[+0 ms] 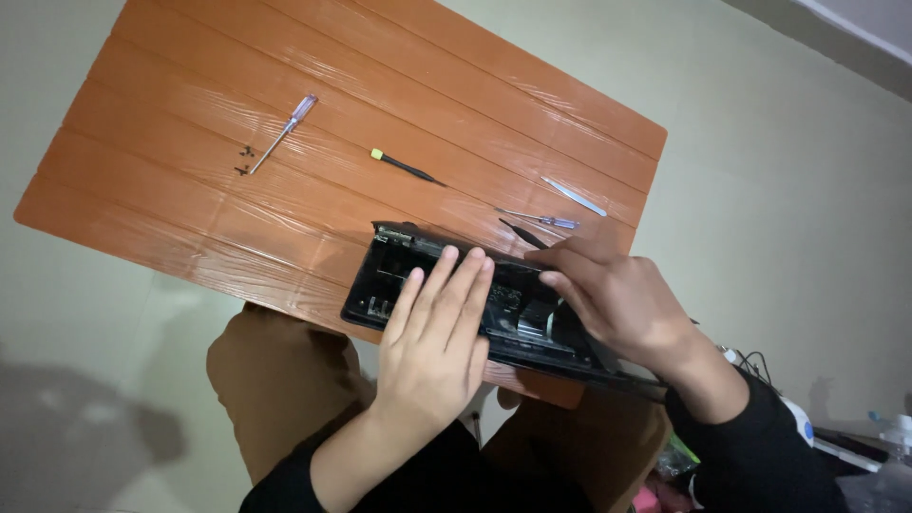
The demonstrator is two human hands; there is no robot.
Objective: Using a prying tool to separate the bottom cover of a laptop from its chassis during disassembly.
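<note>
Both our hands on the opened black device [399, 275].
Our left hand [432, 332] lies flat, fingers [456, 285] together; our right hand [613, 294] curls fingers inside it, on the orange surface [190, 190].

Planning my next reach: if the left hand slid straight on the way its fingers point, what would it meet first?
The left hand points up-right across the opened black electronic device. Past its far edge, probably the small black pry tool on the orange slatted table, though depth is unclear.
</note>
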